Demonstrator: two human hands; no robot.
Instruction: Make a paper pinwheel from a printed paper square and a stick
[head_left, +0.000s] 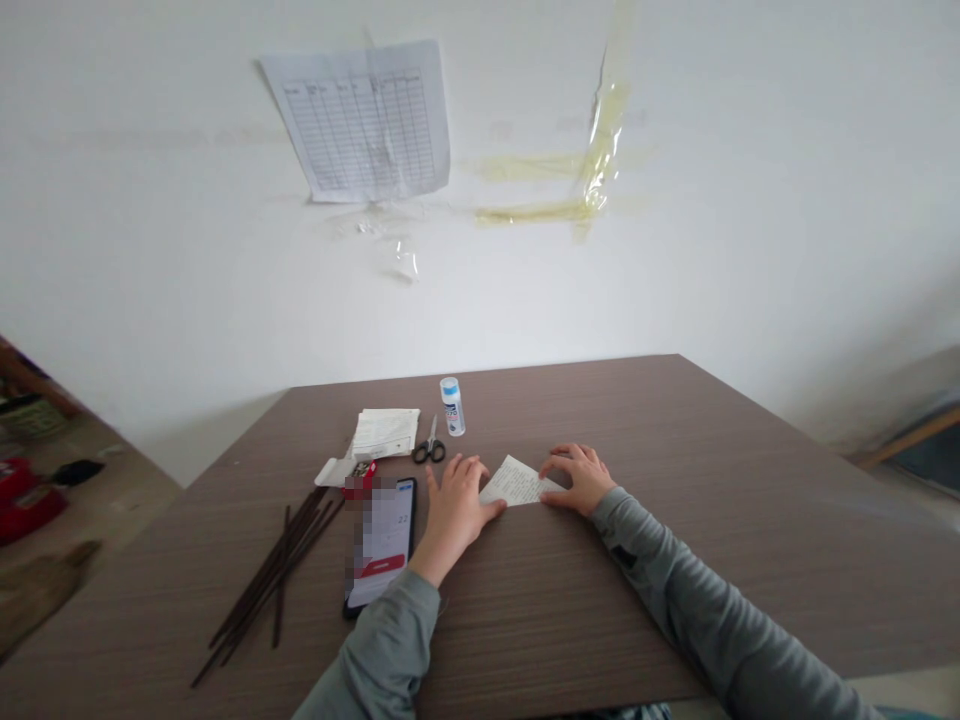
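A small triangular piece of folded paper [516, 484] with lines of writing lies on the brown table in front of me. My left hand [461, 505] has its thumb on the paper's left corner, with the fingers curved behind it. At the right corner, the thumb and fingers of my right hand [577, 480] close on the paper. Left of my left hand lies a phone [386, 535] with a lit screen, partly blurred out. Behind it are black-handled scissors [430, 449] and an upright white bottle with a blue cap [452, 408].
A stack of paper sheets [385, 432] lies at the back left, with a small open red box [360, 479] before it. Several thin dark sticks [274, 570] lie left of the phone. A printed table sheet [367, 125] is taped to the wall behind the table [675, 580].
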